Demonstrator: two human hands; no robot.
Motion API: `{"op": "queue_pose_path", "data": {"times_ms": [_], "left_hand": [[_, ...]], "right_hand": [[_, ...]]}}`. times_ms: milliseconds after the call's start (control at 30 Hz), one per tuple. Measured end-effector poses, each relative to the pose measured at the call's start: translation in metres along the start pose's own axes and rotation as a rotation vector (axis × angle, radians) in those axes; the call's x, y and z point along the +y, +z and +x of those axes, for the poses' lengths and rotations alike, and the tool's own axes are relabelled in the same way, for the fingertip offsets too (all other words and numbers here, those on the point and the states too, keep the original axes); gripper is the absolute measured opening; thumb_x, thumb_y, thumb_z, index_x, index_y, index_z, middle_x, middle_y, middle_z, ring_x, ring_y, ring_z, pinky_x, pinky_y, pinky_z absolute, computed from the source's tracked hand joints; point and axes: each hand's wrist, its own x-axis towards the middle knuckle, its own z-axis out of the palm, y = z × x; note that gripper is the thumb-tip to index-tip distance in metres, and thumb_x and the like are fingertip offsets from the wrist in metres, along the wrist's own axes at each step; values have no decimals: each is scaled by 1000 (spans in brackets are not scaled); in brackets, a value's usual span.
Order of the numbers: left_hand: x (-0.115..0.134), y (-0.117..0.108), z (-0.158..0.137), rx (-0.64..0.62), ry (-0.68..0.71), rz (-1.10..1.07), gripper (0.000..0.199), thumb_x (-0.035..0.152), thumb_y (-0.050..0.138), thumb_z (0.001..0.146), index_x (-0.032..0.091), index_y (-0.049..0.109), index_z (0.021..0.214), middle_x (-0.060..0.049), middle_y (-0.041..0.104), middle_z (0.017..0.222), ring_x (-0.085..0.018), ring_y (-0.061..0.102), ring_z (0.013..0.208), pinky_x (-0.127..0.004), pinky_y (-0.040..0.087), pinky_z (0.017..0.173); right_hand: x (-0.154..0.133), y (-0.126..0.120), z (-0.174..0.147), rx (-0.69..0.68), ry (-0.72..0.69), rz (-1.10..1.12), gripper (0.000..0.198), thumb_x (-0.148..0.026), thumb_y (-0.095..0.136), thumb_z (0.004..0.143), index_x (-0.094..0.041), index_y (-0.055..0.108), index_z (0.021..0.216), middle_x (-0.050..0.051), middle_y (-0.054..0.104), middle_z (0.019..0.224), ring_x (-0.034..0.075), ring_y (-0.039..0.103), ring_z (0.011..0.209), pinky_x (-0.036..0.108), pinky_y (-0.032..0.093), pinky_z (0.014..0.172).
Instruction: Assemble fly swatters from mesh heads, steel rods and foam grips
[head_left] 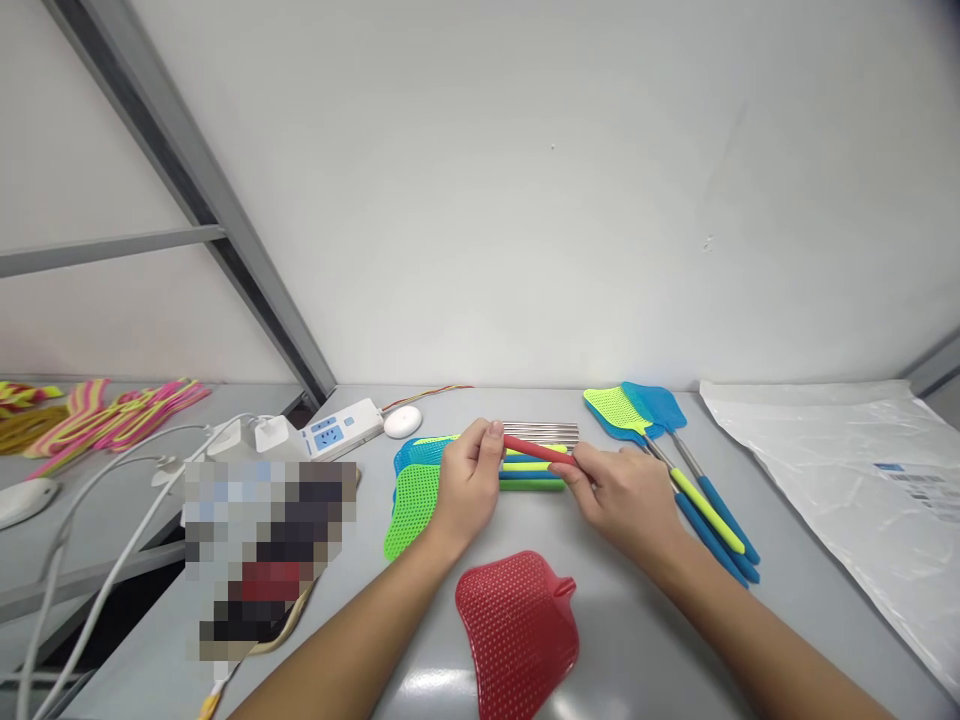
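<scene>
Grip on both ends of a slim, smooth red plastic-looking tube (534,449)

The left hand (469,480) pinches the tube's left end between thumb and fingers; the right hand (622,490) is wrapped round its right end. The hands stand apart, the tube slanting across the gap over the middle of the grey desk (375,520). Whether anything sits inside it, I cannot tell.

Just beyond lie a row of thin silvery metal rods (544,432) and a bundle of green, blue and yellow-green handles (532,475). A perforated green swatter head (412,505) lies by the left hand; a loose perforated red swatter head (521,630) rests on the near side, between the forearms (360,635).

A hard pull or twist might make fingers skid off the smooth surface. A jolt left could then hit the green head; a jolt right could knock the blue and yellow-green swatters (615,408). Dipping wrists might set the round rods rolling, and a sweeping left forearm could shove the red head nearer.
</scene>
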Motion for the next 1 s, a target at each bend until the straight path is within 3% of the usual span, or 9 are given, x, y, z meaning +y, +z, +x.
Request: {"op": "queue_pose_path", "data": {"times_ms": [267, 400, 600, 767, 900, 1000], "left_hand": [[-4, 0, -1, -60, 22, 14, 35, 43, 36, 96, 19, 39, 70, 4, 39, 63, -11, 35, 57, -24, 29, 55], [-9, 0, -2, -75, 85, 55, 29, 39, 34, 97, 20, 40, 77, 4, 38, 63, -11, 35, 56, -25, 29, 55], [-17, -5, 0, -70, 128, 126, 24, 35, 28, 98, 21, 43, 85, 4, 36, 63, -11, 34, 55, -25, 27, 54], [-15, -6, -1, -123, 188, 157, 20, 32, 32, 98, 21, 45, 89, 3, 41, 66, -11, 37, 58, -25, 31, 57], [-7, -4, -4, -110, 298, 163, 14, 28, 39, 96, 21, 50, 101, 0, 52, 79, -12, 45, 67, -25, 36, 62], [-2, -4, -4, -69, 340, 147, 13, 27, 41, 96, 21, 51, 101, 0, 51, 81, -12, 47, 68, -25, 37, 63]], "right_hand": [[9, 5, 3, 0, -84, 14, 43, -43, 39, 97, -19, 50, 63, -1, 54, 50, 13, 39, 47, 28, 22, 57], [16, 6, 6, -62, -168, 106, 29, -30, 36, 99, -18, 54, 82, 3, 63, 72, 16, 49, 60, 29, 30, 65], [14, 0, 7, -169, -145, 297, 19, -24, 37, 98, -19, 54, 106, 4, 63, 92, 18, 55, 78, 28, 36, 66], [21, -6, 6, -203, -74, 394, 19, -28, 39, 98, -21, 55, 90, 1, 59, 82, 15, 52, 71, 25, 34, 60], [26, -10, 5, -73, -75, 339, 21, -31, 47, 94, -20, 54, 78, 0, 55, 71, 14, 48, 64, 26, 28, 55], [23, -10, 3, 28, -86, 299, 22, -30, 48, 93, -19, 54, 74, 0, 54, 67, 13, 47, 62, 26, 27, 55]]}}
